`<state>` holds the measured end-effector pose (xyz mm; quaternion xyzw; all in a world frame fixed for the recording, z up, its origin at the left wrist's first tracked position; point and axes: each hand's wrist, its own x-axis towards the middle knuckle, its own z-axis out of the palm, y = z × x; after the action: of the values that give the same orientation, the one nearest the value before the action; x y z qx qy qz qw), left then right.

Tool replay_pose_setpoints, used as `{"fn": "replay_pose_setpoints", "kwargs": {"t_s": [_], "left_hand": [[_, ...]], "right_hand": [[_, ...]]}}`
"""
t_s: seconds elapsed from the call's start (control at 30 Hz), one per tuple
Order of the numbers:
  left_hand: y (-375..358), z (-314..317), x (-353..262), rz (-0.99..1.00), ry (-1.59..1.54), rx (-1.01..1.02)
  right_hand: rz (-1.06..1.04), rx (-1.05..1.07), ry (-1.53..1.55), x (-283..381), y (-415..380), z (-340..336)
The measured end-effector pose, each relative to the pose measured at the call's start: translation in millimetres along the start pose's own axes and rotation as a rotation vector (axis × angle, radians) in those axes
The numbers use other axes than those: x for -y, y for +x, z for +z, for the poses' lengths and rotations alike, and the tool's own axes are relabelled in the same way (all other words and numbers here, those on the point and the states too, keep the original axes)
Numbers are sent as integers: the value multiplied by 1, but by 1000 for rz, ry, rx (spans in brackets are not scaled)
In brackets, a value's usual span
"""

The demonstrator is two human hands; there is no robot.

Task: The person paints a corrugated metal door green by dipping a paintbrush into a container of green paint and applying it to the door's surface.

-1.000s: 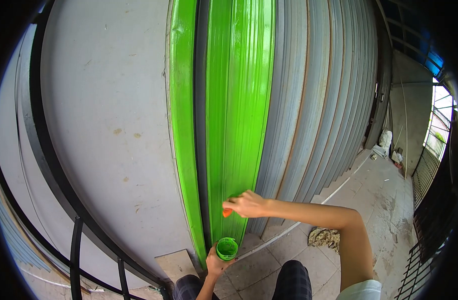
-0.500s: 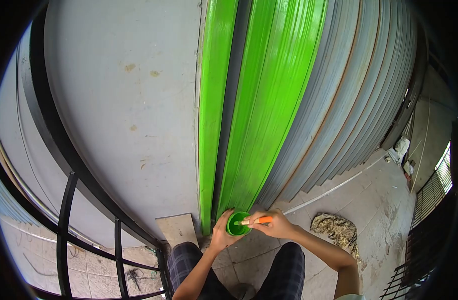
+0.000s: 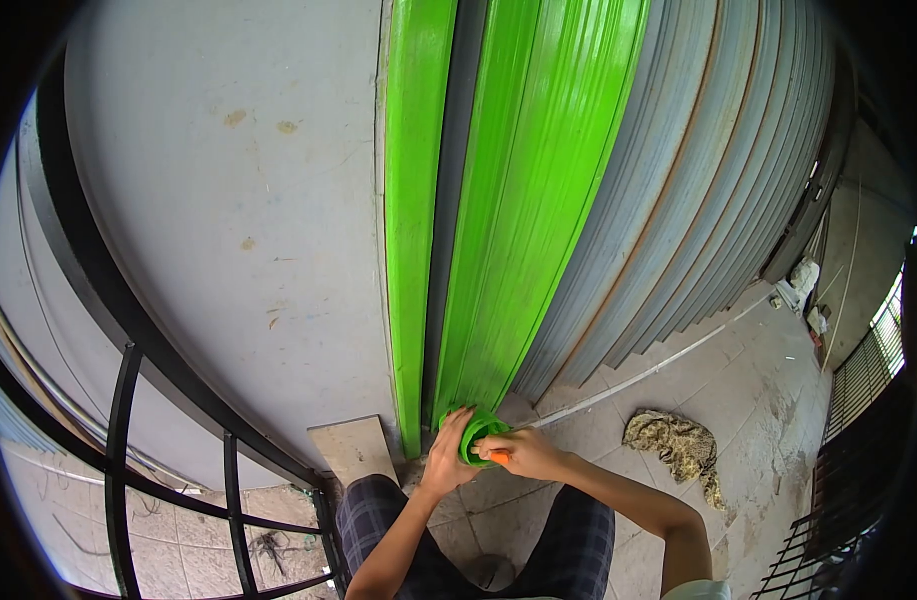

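Low in the view, my left hand point(image 3: 447, 460) is wrapped round the left side of a small green paint container point(image 3: 475, 428). My right hand point(image 3: 524, 452) grips a brush with an orange handle point(image 3: 501, 457) at the container's mouth. The bristles are hidden inside the container or behind the fingers. Just beyond the hands rises a wide bright green metal panel point(image 3: 539, 180), its surface glossy higher up and duller near the bottom. A narrower green strip point(image 3: 411, 220) stands left of it, past a dark gap.
Grey ribbed shutter panels point(image 3: 679, 200) curve away on the right. A grey wall point(image 3: 229, 200) and black metal bars point(image 3: 119, 450) are at the left. On the tiled floor lie a stained cloth point(image 3: 674, 445) and, by my knee, a flat board point(image 3: 354, 448).
My right hand has moved slightly left and down, tilting the brush over the container, and its bristles no longer show. The view has shifted slightly.
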<state>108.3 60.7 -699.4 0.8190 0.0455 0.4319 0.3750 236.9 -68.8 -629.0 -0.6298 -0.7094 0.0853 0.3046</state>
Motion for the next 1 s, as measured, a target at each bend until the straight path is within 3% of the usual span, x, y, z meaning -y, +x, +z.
{"fn": "replay_pose_setpoints", "kwargs": {"t_s": [0.23, 0.43, 0.63, 0.93, 1.0], "left_hand": [[1, -1, -1, -30, -13, 11], [-1, 1, 5, -90, -15, -36], [-4, 8, 13, -134, 5, -36], [-7, 19, 13, -191, 65, -24], [-9, 21, 14, -201, 104, -38]], "right_hand": [[63, 162, -138, 1, 2, 2], [40, -241, 168, 17, 2, -11], [276, -550, 493, 16, -8, 7], [360, -761, 558, 4, 4, 45], [494, -817, 789, -2, 7, 48]]}}
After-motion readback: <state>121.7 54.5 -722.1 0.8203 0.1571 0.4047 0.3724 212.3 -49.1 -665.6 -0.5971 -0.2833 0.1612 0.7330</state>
